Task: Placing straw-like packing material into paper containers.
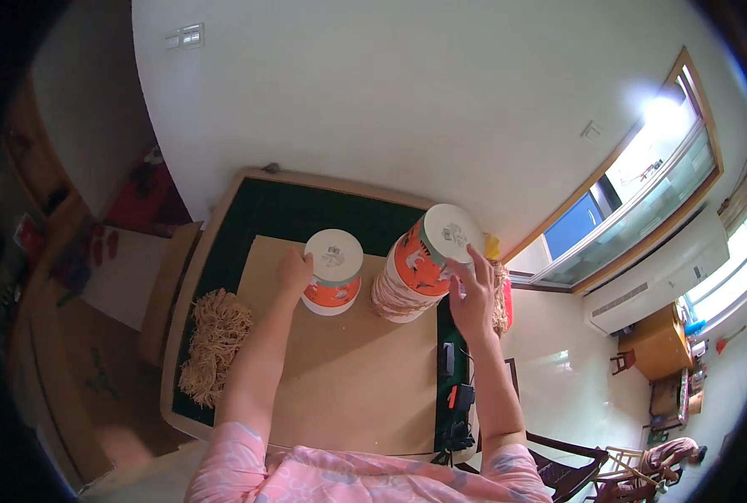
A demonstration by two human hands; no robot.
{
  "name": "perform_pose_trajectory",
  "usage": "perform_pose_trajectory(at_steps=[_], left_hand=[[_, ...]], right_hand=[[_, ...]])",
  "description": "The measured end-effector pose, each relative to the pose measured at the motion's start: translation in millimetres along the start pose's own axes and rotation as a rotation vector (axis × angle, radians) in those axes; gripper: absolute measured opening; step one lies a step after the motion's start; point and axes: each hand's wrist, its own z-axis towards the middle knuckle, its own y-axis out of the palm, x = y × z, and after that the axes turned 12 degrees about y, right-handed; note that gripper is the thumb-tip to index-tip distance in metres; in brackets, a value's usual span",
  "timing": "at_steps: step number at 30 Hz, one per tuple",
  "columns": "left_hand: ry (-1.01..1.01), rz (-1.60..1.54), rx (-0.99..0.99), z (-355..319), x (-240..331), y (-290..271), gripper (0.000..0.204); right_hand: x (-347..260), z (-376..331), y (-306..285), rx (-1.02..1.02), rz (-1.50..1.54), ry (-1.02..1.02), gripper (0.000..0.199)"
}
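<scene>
Two upside-down groups of orange and white paper buckets stand on the table. The shorter one, a paper bucket (333, 254) with its round white base up, is left of centre. My left hand (296, 270) is closed against its left side, fingertips partly hidden. To its right rises a taller stack of paper buckets (403, 295), its lower part showing several rims close together. The top bucket (453, 233) has a white base and a grey-green band, and leans to the right. My right hand (472, 293) grips its right edge, fingers bent at the rim.
A brown board (331, 386) covers much of the green table top (277, 210). A bundle of beige strands (214, 344) lies at the left edge, with similar strands behind the right hand. Small dark devices (460, 396) line the right edge. A dark chair (566, 461) stands at lower right, a person farther off.
</scene>
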Motion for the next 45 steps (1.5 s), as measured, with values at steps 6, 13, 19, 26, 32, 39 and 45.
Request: perform_pose_trajectory(at_steps=[6,13,19,26,32,39,45], left_hand=[[0.168,0.156,-0.046,-5.1,18.0,-6.5,0.033],[0.172,0.138,0.114,-7.0,16.6,-17.0,0.033],[0.282,0.021,0.16,-28.3,44.8,-65.3,0.031],[0.129,-0.588,0.141,-85.2,12.4,-113.4,0.029],[-0.473,-1.349,0.083,-204.9,-89.2,-37.8,0.021],[-0.888,-1.449,-0.424,-338.0,-191.3,16.5,0.016],[-0.895,-1.275,-0.15,-353.4,-212.8,44.7,0.019]], right_hand=[[-17.2,-37.3,19.2,-0.145,0.233,-0.034,0.023],[-11.3,-86.6,53.7,-0.342,0.407,0.064,0.018],[-21.0,-109.2,61.4,-0.41,0.435,0.164,0.016],[-51.0,-126.6,63.8,-0.586,1.079,0.646,0.023],[-59.2,-182.9,33.6,-0.872,1.339,0.527,0.027],[-45.4,-234.5,55.2,-0.579,0.635,0.32,0.034],[-57.5,-263.7,55.9,-0.621,0.579,0.677,0.022]])
